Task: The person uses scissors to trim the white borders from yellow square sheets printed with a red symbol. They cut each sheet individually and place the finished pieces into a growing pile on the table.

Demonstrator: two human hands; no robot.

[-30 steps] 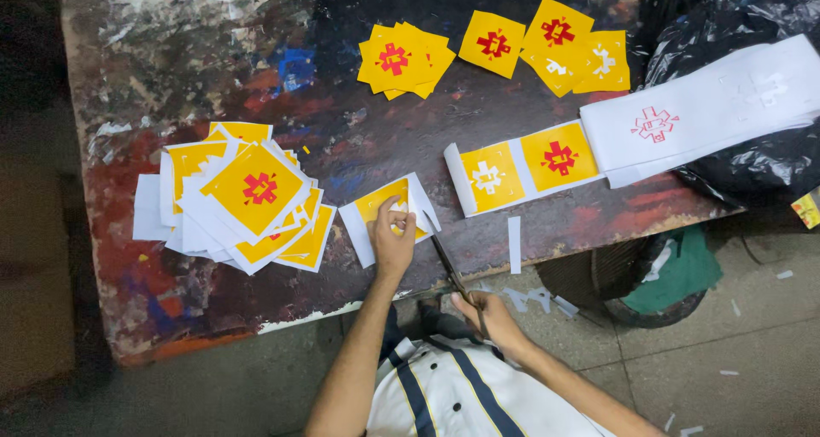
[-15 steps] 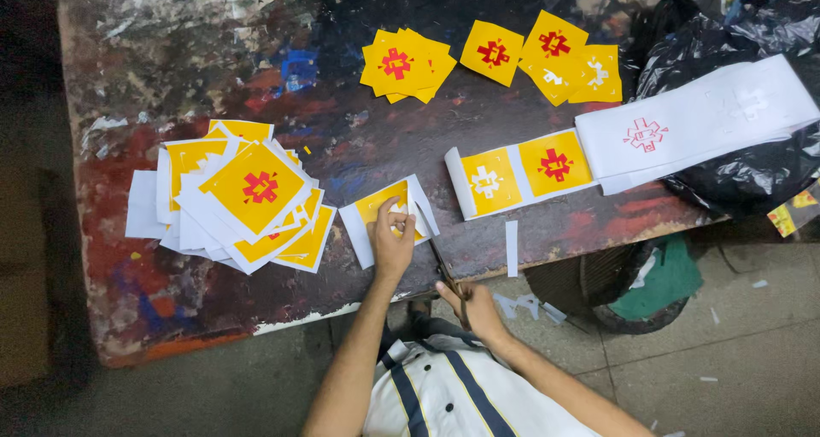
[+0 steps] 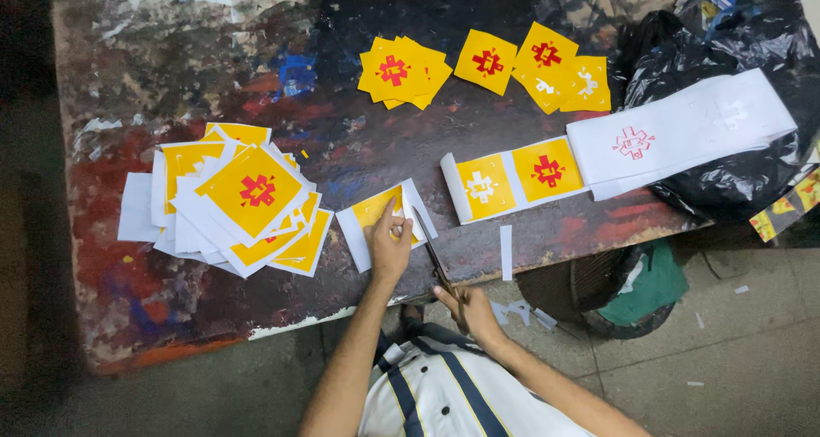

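My left hand (image 3: 389, 244) presses down on a yellow square sticker with a white border (image 3: 373, 212) at the table's near edge. My right hand (image 3: 465, 307) grips a pair of scissors (image 3: 434, 258), whose blades run along the sticker's right side. A messy pile of yellow squares with red emblems and white borders (image 3: 243, 196) lies to the left. To the right, a white strip with two yellow squares (image 3: 512, 175) leads into a long white band (image 3: 683, 129).
Trimmed yellow squares (image 3: 401, 70) and more yellow squares (image 3: 547, 65) lie at the far side of the paint-stained table (image 3: 171, 52). A black plastic bag (image 3: 735, 27) sits at the right end. A white paper sliver (image 3: 506, 251) lies near the edge; scraps litter the floor.
The hands, sticker and scissors keep almost the same pose; only the view has shifted slightly.
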